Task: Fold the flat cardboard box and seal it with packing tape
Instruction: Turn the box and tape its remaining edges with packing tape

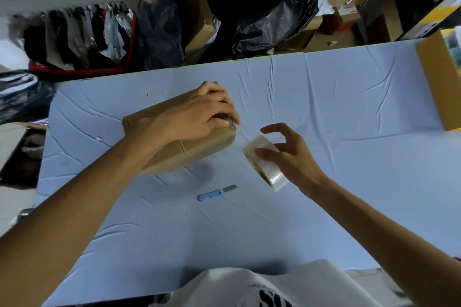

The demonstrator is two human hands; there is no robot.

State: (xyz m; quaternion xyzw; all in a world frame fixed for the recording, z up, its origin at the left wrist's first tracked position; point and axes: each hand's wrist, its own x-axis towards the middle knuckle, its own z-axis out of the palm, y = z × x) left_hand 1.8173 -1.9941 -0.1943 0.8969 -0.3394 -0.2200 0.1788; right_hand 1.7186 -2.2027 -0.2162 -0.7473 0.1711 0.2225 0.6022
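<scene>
On the blue cloth-covered table (349,107), left of centre: cardboard box (204,147), already folded into a closed block, lying skewed with its long side running from near-left to far-right.

Left hand (207,112) rests on top of the box at its far-right end. Its fingers are curled down over the end edge and its thumb lies along the near top edge, so it grips that end. The forearm crosses over the box's near-left part.

Right hand (291,157) is just right of the box and not touching it. It holds a tape roll (270,174) (clear or whitish tape, brown core showing at the side). The thumb presses on the roll's outer face, while the index finger is lifted and loosely bent above it. The roll is tilted and sits close beside the box's near-right corner. Whether a strip runs from roll to box cannot be told.

Nearer the person, between the two forearms, a small blue-handled knife (215,193) lies flat on the cloth with its blade out.

A second brown box (439,87) sits at the right table edge, and black plastic bags (262,20) lie beyond the table's far side.
</scene>
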